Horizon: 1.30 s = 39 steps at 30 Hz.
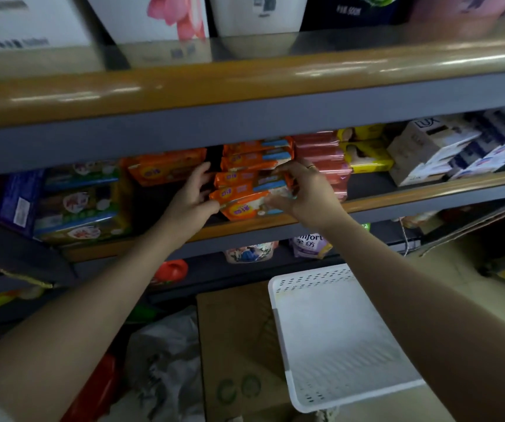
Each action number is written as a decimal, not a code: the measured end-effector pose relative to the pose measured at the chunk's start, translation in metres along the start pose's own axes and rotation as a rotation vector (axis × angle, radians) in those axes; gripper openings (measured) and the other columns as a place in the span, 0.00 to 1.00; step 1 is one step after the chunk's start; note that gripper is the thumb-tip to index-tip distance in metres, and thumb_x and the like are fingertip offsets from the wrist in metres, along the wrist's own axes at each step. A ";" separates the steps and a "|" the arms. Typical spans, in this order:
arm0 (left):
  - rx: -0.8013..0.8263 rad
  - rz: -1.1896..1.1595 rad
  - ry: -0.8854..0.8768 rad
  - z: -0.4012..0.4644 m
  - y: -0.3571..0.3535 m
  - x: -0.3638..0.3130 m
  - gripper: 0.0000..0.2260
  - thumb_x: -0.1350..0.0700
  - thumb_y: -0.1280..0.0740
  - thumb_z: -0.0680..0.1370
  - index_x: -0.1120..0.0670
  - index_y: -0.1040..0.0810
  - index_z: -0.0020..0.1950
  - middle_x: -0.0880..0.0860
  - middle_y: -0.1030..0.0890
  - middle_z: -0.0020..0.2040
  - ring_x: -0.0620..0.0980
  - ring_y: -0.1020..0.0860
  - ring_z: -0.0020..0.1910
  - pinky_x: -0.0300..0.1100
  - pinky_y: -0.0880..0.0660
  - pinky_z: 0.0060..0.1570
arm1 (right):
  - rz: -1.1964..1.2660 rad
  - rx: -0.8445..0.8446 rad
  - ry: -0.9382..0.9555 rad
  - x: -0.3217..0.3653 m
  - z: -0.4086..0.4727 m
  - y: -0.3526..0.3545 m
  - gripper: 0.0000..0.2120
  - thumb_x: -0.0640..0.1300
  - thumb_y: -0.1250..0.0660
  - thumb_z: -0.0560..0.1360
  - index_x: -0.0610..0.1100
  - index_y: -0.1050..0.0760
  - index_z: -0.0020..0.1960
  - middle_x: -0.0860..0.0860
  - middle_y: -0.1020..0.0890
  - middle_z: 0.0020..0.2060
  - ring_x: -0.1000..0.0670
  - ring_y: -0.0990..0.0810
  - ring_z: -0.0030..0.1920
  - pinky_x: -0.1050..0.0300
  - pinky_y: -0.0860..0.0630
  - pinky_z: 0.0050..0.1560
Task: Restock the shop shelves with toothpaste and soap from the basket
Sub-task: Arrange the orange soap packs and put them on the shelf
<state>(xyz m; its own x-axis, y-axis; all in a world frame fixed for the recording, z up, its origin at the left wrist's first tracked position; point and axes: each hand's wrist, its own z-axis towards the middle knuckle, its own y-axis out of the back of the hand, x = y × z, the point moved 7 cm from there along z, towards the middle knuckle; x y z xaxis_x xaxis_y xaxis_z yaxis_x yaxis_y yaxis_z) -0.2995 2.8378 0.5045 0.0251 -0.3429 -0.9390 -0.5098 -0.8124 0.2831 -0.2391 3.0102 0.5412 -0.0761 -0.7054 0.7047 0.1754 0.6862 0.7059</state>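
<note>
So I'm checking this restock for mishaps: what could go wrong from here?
The orange soap pack sits at the shelf edge; if the right hand or left hand lets go early, it may fall. Pushing it in could also topple the orange stack behind.

Orange soap packs (pixel 249 190) stacked flat at middle shelf (pixel 397 199) front edge; white perforated basket (pixel 336 336) below, on cardboard box.
</note>
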 end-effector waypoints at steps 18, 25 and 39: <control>0.066 0.488 -0.078 0.011 -0.028 0.004 0.30 0.50 0.32 0.74 0.53 0.40 0.72 0.54 0.28 0.67 0.53 0.28 0.64 0.51 0.30 0.64 | -0.541 0.177 0.185 -0.007 0.008 -0.017 0.35 0.59 0.45 0.78 0.42 0.53 0.76 0.46 0.48 0.76 0.46 0.51 0.76 0.51 0.53 0.74; -0.089 0.636 -0.045 0.007 -0.028 -0.005 0.43 0.46 0.31 0.72 0.53 0.56 0.76 0.56 0.40 0.74 0.56 0.36 0.70 0.53 0.34 0.66 | -0.482 -0.034 0.197 -0.033 0.000 0.033 0.20 0.47 0.42 0.76 0.38 0.29 0.64 0.37 0.25 0.60 0.34 0.24 0.55 0.44 0.25 0.49; -0.251 0.632 -0.036 0.004 -0.058 -0.018 0.42 0.46 0.31 0.71 0.51 0.55 0.76 0.56 0.36 0.72 0.56 0.31 0.66 0.53 0.30 0.62 | -0.762 0.218 0.297 -0.075 0.001 0.044 0.29 0.31 0.42 0.74 0.50 0.38 0.72 0.48 0.34 0.72 0.41 0.29 0.66 0.46 0.22 0.51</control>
<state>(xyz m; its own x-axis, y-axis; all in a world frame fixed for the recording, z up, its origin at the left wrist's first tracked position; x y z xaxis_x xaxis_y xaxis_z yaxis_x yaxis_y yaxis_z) -0.2738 2.8934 0.5040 -0.2430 -0.7753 -0.5830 -0.2020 -0.5474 0.8121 -0.2267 3.0937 0.5191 0.1696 -0.9855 0.0042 -0.0151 0.0016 0.9999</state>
